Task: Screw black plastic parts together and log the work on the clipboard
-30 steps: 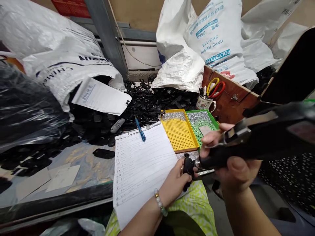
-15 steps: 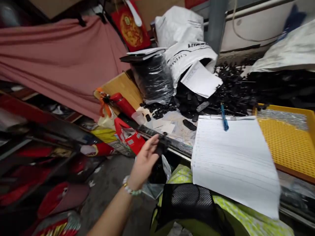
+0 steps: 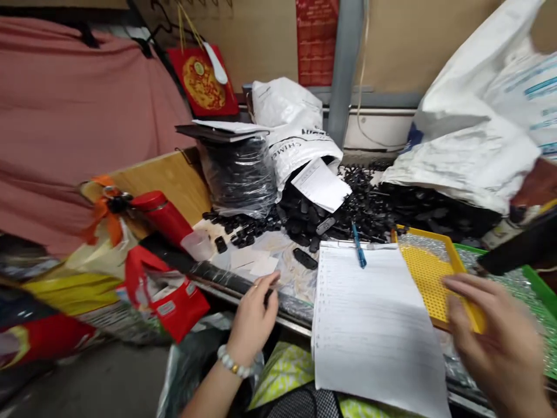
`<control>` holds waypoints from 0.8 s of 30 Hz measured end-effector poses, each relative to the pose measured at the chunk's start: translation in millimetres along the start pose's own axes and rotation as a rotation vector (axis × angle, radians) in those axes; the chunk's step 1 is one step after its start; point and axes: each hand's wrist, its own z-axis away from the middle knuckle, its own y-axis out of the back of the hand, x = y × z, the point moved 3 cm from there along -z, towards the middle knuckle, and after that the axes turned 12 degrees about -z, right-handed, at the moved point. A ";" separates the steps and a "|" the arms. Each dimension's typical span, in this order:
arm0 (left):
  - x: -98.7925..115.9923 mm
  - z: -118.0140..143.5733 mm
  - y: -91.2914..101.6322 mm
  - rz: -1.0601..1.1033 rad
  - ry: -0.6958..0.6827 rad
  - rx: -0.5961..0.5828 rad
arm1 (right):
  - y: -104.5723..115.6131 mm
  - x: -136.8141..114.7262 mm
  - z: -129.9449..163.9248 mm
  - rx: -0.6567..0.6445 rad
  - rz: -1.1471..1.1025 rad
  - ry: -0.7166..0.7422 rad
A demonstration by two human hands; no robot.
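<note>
My left hand (image 3: 255,316), with a beaded bracelet at its wrist, is over the table's front edge. Its thumb and fingers are apart, and a dark gap shows between them. My right hand (image 3: 496,331) is blurred at the right, thumb apart from the fingers, in front of a yellow perforated tray (image 3: 418,278); I see nothing in it. Between the hands lies a clipboard of lined paper (image 3: 369,325), with a blue pen (image 3: 359,247) at its top. A dark oblong part (image 3: 304,259) lies just left of the clipboard.
Black parts (image 3: 361,200) are heaped behind the clipboard, under a white sack (image 3: 304,145). A plastic-wrapped black stack (image 3: 239,177), a red flask (image 3: 161,217) and a clear cup (image 3: 197,246) stand left. A green tray (image 3: 542,296) is at the right; a red bag (image 3: 174,302) hangs at the front edge.
The view has swung to the right and levelled. My right hand has come into sight at the right. My left hand remains near the table edge, its fingers more curved.
</note>
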 end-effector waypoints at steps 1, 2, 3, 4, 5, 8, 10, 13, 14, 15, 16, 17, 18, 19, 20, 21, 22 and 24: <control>18.5 -13.8 -1.9 0.021 -0.058 -0.011 | -10.5 2.4 -9.1 -0.062 0.018 0.024; 34.5 -26.6 -5.2 0.035 -0.113 -0.024 | -24.3 6.8 -19.5 -0.148 0.037 0.045; 48.0 -39.0 -9.7 0.026 -0.169 -0.038 | -40.2 12.6 -30.9 -0.234 0.066 0.060; 59.0 -51.8 -15.2 -0.002 -0.220 -0.051 | -57.5 19.5 -42.8 -0.322 0.128 0.066; 67.8 -65.4 -21.6 -0.037 -0.264 -0.068 | -75.7 26.7 -54.4 -0.424 0.216 0.072; 84.6 -111.1 -44.5 -0.133 -0.362 -0.149 | -127.0 43.5 -80.9 -0.737 0.423 0.122; 91.2 -139.8 -61.3 -0.163 -0.426 -0.245 | -148.8 48.8 -90.1 -0.825 0.434 0.138; 96.8 -169.4 -83.6 -0.199 -0.496 -0.380 | -152.1 54.6 -93.0 -0.847 0.420 0.123; 97.9 -175.4 -89.3 -0.206 -0.509 -0.407 | -145.0 57.2 -92.3 -0.834 0.437 0.115; 98.8 -179.8 -93.9 -0.209 -0.520 -0.427 | -134.4 60.5 -91.6 -0.794 0.450 0.085; 99.4 -183.0 -97.4 -0.207 -0.529 -0.445 | -121.0 64.7 -90.9 -0.717 0.425 0.011; 99.8 -185.4 -99.8 -0.200 -0.538 -0.463 | -106.1 69.8 -89.7 -0.616 0.369 -0.097; 100.0 -187.2 -100.8 -0.188 -0.545 -0.479 | -91.5 75.5 -87.4 -0.508 0.291 -0.220; 100.0 -188.6 -100.2 -0.171 -0.551 -0.492 | -78.7 81.6 -83.6 -0.408 0.203 -0.338; 100.0 -189.9 -97.9 -0.149 -0.555 -0.500 | -69.0 87.3 -78.8 -0.330 0.119 -0.438; 99.9 -191.1 -93.7 -0.121 -0.560 -0.504 | -62.9 92.4 -73.4 -0.286 0.054 -0.507; 100.0 -192.0 -87.7 -0.088 -0.564 -0.504 | -60.0 96.3 -68.0 -0.274 0.020 -0.544; 100.9 -192.7 -71.1 -0.007 -0.570 -0.498 | -60.6 101.1 -58.6 -0.254 -0.060 -0.590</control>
